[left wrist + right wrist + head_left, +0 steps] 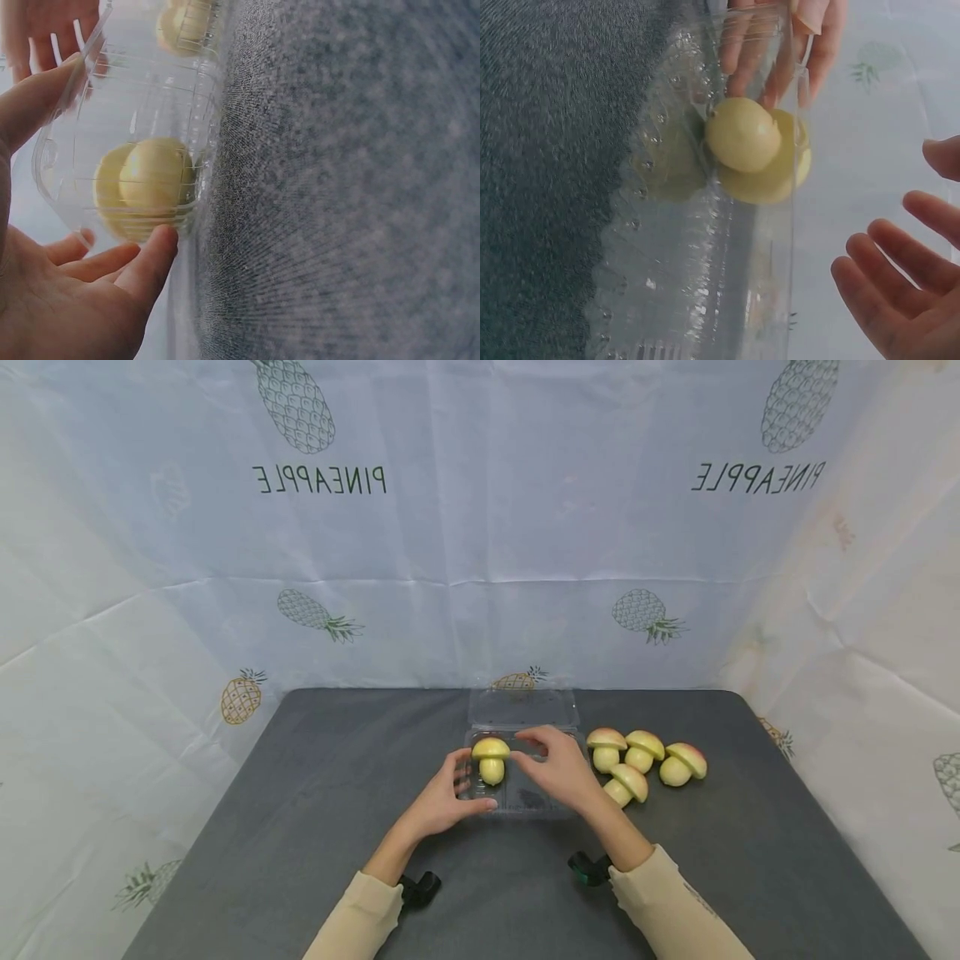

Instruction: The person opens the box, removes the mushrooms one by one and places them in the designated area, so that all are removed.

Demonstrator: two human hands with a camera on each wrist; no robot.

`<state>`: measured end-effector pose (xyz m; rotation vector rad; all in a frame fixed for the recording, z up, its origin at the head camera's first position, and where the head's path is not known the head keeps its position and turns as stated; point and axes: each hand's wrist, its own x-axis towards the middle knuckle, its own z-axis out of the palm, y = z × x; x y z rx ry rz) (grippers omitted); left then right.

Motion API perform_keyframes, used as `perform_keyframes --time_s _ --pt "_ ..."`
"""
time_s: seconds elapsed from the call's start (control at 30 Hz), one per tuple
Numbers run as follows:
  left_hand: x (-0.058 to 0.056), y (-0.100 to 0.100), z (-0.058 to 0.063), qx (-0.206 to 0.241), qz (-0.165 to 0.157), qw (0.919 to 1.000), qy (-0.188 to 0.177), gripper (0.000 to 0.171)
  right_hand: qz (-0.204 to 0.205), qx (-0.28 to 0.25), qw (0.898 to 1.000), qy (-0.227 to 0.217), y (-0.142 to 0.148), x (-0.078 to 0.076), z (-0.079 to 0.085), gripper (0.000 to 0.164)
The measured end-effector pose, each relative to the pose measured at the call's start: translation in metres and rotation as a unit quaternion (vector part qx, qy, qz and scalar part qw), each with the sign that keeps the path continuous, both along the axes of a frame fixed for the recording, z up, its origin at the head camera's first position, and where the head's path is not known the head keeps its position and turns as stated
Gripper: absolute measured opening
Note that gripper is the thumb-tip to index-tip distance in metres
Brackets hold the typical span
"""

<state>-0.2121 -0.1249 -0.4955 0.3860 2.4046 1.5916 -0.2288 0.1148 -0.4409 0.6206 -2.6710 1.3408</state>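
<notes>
A clear plastic clamshell container point(535, 802) sits on the table with its lid point(523, 708) raised toward the back. One mushroom point(492, 768), yellow-green with a rounded cap, lies inside at the left; its pale stem point(156, 174) shows through the wall. My left hand point(438, 806) holds the container's near-left corner, thumb at the front rim and fingers along the left side. Over the container is my right hand point(558, 768), fingers spread and bent, just right of the mushroom. In the right wrist view, a gap separates that hand point(907, 292) from the mushroom point(742, 135).
Several more mushrooms point(639, 752) with reddish caps lie grouped on the dark table point(337, 760), right of the container. A pineapple-print cloth point(480, 527) hangs behind and at both sides. Black wrist devices point(422, 890) are at both cuffs.
</notes>
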Motion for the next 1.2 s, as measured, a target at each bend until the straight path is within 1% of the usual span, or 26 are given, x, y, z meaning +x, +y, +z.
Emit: perform_keyframes --time_s 0.13,0.4,0.67,1.0,1.2 --pt "0.000 0.000 -0.001 0.002 -0.002 1.0000 0.001 0.100 0.000 0.000 1.000 -0.021 -0.005 -0.003 0.000 0.040" --pt "0.000 -0.001 -0.002 0.003 -0.004 1.0000 0.002 0.101 -0.004 0.014 0.999 -0.049 -0.011 -0.009 0.000 0.040" --pt "-0.001 -0.001 -0.002 0.004 -0.005 1.0000 0.002 0.099 -0.006 0.010 0.997 -0.082 -0.017 -0.017 -0.006 0.041" --pt "-0.001 -0.001 -0.001 0.004 -0.002 1.0000 0.001 0.096 -0.012 0.015 0.995 -0.096 -0.024 -0.027 -0.013 0.040" --pt "-0.001 0.000 -0.001 0.000 -0.004 1.0000 0.002 0.096 -0.018 0.014 0.993 -0.116 -0.028 -0.030 -0.019 0.042"
